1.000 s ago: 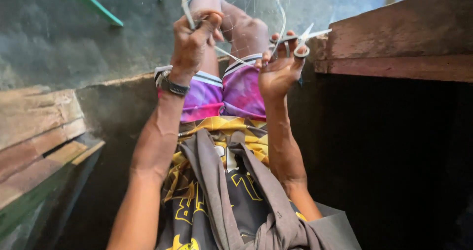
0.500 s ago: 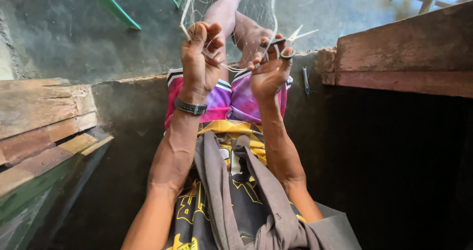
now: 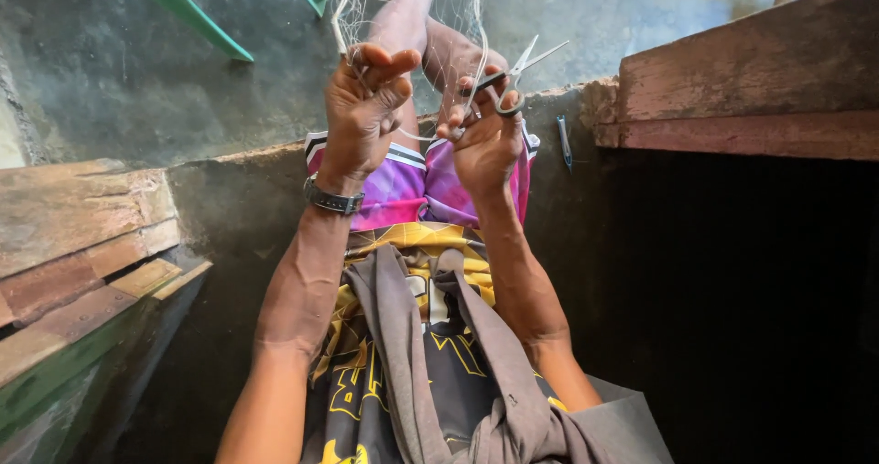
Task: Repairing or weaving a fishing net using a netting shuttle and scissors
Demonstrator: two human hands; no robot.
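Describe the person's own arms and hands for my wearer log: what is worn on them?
Both forearms are bare, with no sleeves and no gloves. The left hand has a dark-strapped wristwatch on its wrist. The right hand and its wrist carry nothing worn; no rings are visible.

Left hand [image 3: 364,107] and right hand [image 3: 485,134] raised, fingers curled.

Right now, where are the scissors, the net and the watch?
scissors [image 3: 513,84]: head view, on the metal where the blades cross.
net [image 3: 366,2]: head view, on the thin white mesh above the left hand.
watch [image 3: 331,199]: head view, on the band at the left wrist.
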